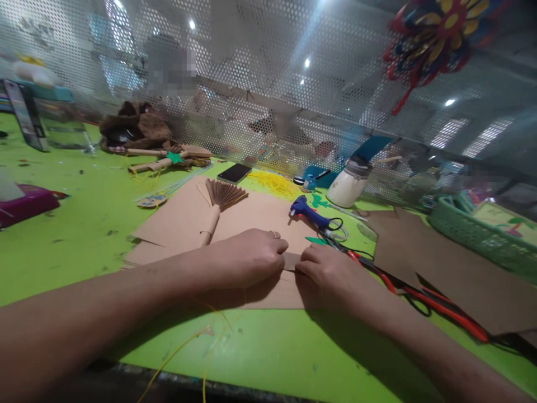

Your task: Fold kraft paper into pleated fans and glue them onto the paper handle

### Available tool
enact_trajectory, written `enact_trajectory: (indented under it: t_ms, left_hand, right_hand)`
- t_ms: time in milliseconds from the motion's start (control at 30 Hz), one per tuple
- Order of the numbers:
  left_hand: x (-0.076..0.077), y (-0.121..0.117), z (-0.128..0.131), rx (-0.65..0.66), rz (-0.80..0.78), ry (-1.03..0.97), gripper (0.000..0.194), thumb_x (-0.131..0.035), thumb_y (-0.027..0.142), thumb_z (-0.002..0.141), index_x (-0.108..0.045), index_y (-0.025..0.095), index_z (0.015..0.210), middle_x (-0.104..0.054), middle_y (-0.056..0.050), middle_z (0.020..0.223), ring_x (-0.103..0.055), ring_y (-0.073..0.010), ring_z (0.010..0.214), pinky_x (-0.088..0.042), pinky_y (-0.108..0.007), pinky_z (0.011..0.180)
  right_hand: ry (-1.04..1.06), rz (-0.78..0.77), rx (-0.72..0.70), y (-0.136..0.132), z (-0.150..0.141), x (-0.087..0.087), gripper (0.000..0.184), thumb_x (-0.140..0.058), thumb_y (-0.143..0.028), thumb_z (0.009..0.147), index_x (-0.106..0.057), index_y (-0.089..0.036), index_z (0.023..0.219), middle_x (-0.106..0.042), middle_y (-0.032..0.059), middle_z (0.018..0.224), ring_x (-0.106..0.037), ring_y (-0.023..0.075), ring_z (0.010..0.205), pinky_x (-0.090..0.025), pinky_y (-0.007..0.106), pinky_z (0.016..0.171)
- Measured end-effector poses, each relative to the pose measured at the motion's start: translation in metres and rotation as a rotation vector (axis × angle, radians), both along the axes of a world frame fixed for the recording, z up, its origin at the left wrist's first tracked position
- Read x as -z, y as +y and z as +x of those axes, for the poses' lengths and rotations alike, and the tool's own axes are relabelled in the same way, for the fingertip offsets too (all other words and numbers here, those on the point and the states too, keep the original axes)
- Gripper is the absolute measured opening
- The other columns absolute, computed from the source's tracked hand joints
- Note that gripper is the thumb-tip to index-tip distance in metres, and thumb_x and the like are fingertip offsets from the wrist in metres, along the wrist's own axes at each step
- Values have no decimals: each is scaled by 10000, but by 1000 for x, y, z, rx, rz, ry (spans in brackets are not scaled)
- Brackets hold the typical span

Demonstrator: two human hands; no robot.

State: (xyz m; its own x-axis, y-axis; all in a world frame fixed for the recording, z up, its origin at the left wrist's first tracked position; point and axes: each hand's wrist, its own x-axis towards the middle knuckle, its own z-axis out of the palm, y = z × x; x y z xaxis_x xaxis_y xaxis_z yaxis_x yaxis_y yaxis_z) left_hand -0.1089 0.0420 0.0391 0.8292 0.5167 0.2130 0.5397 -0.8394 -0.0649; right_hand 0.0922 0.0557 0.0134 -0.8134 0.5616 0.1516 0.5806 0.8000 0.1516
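Note:
Both hands work close together over a stack of brown paper sheets (163, 224). My left hand (260, 254) is closed, its fingertips on the left end of a narrow brown paper strip (289, 261). Fingers of my right hand (323, 266) pinch the strip's right end; part of it is hidden under the fingers. Just beyond my left wrist lies a pleated paper fan (226, 196) with a rolled paper handle. A blue glue gun (310, 214) rests on the paper past my right hand, beside a green paper piece (316, 240).
Red-handled scissors (386, 277) lie right of my right hand. Behind are a phone (235, 173), yellow string (274, 184) and a white jar (348, 184). Cardboard (453, 268) and a green basket (482, 240) stand right. A purple box (29, 206) sits left. A perforated screen (260, 112) closes the back.

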Motion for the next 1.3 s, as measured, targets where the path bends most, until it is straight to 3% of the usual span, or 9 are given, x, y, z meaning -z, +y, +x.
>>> enact_trajectory:
  t_ms: [100, 200, 400, 667, 900, 1100, 1300]
  left_hand:
    - [-5, -3, 1, 14, -2, 20, 152, -483, 94, 755, -551, 157, 635, -567, -70, 687, -482, -181, 674, -365, -315, 594]
    - [-2, 1, -3, -26, -24, 14, 131, -478, 114, 788, -580, 141, 711, -586, -79, 724, -495, -176, 653, -370, -312, 587]
    - [8, 12, -12, -33, -36, -135, 252, -404, 177, 890, -612, 140, 754, -565, -55, 715, -453, -138, 582, -341, -284, 530]
    - [-3, 11, -13, -83, -6, -137, 177, -467, 246, 874, -580, 152, 775, -587, -60, 760, -503, -159, 648, -348, -284, 538]
    - [-5, -6, -4, -83, -13, -190, 24, -493, 174, 777, -514, 180, 768, -579, -32, 697, -511, -166, 612, -350, -300, 553]
    - [-4, -10, -2, -128, -25, -122, 59, -508, 184, 760, -496, 181, 818, -592, -35, 719, -515, -173, 596, -325, -299, 521]
    - [-9, -6, -9, -126, -23, -77, 108, -542, 213, 707, -500, 186, 803, -593, -37, 699, -509, -184, 577, -312, -304, 510]
  right_hand:
    - [-50, 75, -10, -1, -7, 7, 173, -502, -98, 811, -605, -170, 692, -563, 62, 684, -444, 184, 659, -336, 338, 616]
    - [32, 109, 33, -3, -9, 7, 170, -491, -98, 810, -585, -161, 684, -540, 62, 686, -428, 174, 643, -313, 321, 588]
    - [214, -15, 48, -1, -2, 4, 188, -457, -143, 872, -574, -156, 726, -530, 57, 740, -439, 154, 662, -324, 286, 586]
    - [371, -138, 12, -2, 5, -7, 127, -488, -215, 880, -599, -163, 848, -528, 52, 740, -472, 166, 665, -363, 286, 587]
    - [353, 1, 69, -8, -3, -7, 224, -501, -329, 905, -612, -178, 784, -541, 41, 677, -470, 165, 631, -342, 285, 585]
    - [328, -5, 32, -7, 0, -11, 272, -529, -391, 873, -590, -171, 725, -531, 34, 650, -459, 152, 588, -303, 272, 538]
    - [239, 3, 38, -2, 12, -18, 219, -485, -268, 888, -559, -176, 703, -522, 27, 642, -442, 153, 597, -278, 275, 541]
